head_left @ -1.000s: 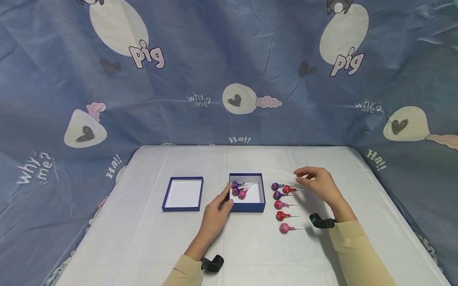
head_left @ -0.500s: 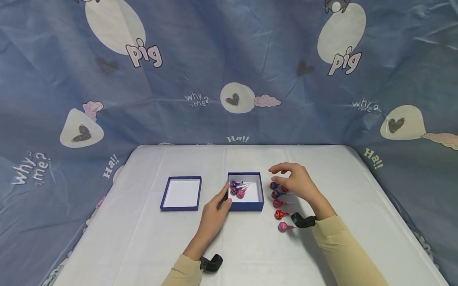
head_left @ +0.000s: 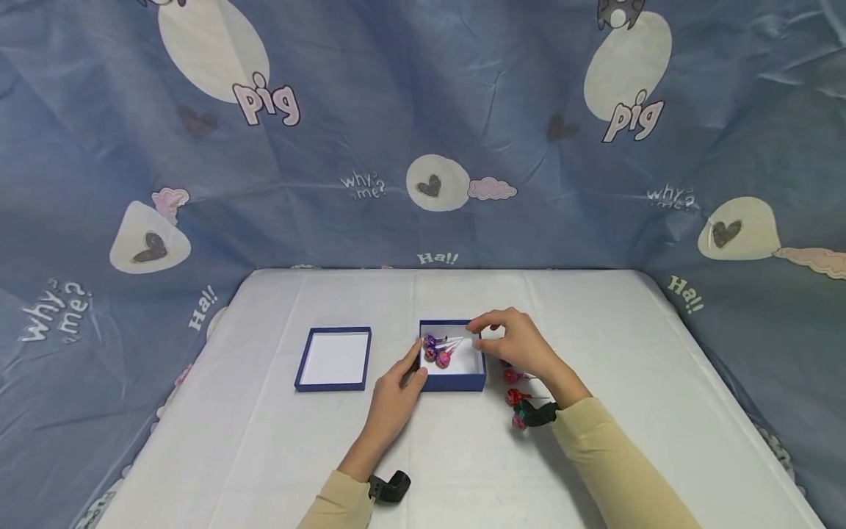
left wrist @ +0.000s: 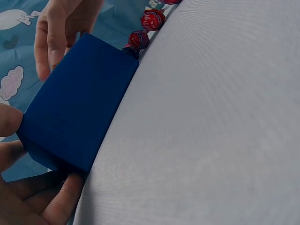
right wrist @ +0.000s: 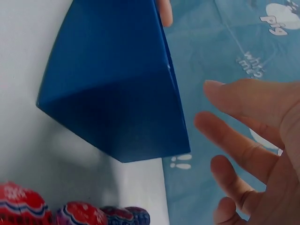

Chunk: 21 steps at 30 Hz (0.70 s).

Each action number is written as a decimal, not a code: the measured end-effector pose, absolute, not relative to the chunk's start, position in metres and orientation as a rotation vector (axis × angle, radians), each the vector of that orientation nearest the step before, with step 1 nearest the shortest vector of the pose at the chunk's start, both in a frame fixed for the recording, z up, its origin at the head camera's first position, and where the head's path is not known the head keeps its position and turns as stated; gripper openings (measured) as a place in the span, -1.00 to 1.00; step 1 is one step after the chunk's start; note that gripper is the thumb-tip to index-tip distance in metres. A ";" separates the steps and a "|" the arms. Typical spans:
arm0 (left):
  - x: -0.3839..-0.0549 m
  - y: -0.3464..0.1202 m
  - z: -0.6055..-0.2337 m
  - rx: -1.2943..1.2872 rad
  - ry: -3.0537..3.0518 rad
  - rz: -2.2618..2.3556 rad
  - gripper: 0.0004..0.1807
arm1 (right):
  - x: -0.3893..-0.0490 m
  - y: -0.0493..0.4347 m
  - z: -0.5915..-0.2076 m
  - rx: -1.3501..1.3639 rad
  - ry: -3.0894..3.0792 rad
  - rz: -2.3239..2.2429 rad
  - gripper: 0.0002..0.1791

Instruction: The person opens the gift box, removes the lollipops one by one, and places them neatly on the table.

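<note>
In the head view, a blue box (head_left: 453,383) with a white inside holds three wrapped lollipops (head_left: 443,358) at its left. My left hand (head_left: 391,404) grips the box by its left side, thumb at the near corner; the left wrist view shows thumb and fingers around that end of the box (left wrist: 84,98). My right hand (head_left: 518,344) hovers at the box's right wall, thumb and forefinger parted. Nothing sits between the fingers of the right hand (right wrist: 253,150) in the right wrist view. Right of the box, red lollipops (head_left: 514,397) lie on the table, partly hidden by my right hand and wrist.
A shallow blue lid (head_left: 333,358), white inside, lies left of the box on the white tablecloth (head_left: 264,441). Behind the table hangs a blue printed cloth (head_left: 370,242). A black band (head_left: 538,414) is on my right wrist, another (head_left: 391,487) on my left.
My right hand has moved left, from beyond the lollipop row, across it, to the box's right wall. The left hand stays on the box. The lollipops in the box look unchanged.
</note>
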<state>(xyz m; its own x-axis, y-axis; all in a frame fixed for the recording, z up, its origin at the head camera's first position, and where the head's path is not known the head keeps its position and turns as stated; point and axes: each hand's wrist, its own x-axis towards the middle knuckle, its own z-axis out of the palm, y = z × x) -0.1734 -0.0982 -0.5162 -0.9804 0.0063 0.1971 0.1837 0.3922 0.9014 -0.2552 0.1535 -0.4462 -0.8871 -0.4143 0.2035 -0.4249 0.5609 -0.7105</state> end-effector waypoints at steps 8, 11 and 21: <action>-0.173 -0.098 -0.515 -0.162 -2.489 -1.633 -0.43 | -0.258 0.138 -0.444 0.918 -2.770 1.140 -0.66; -0.173 -0.099 -0.515 -0.165 -2.485 -1.630 -0.43 | -0.260 0.134 -0.447 0.933 -2.796 1.154 -0.64; -0.173 -0.100 -0.518 -0.177 -2.480 -1.638 -0.44 | -0.265 0.122 -0.456 1.023 -2.809 1.177 -0.64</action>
<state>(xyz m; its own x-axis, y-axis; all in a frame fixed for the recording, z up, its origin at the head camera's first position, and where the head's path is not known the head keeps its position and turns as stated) -0.1733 -0.0996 -0.5178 -0.9796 0.0084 0.2009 0.1881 0.3919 0.9006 -0.2654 0.1216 -0.4558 -0.7950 -0.5820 0.1709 -0.5300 0.5295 -0.6623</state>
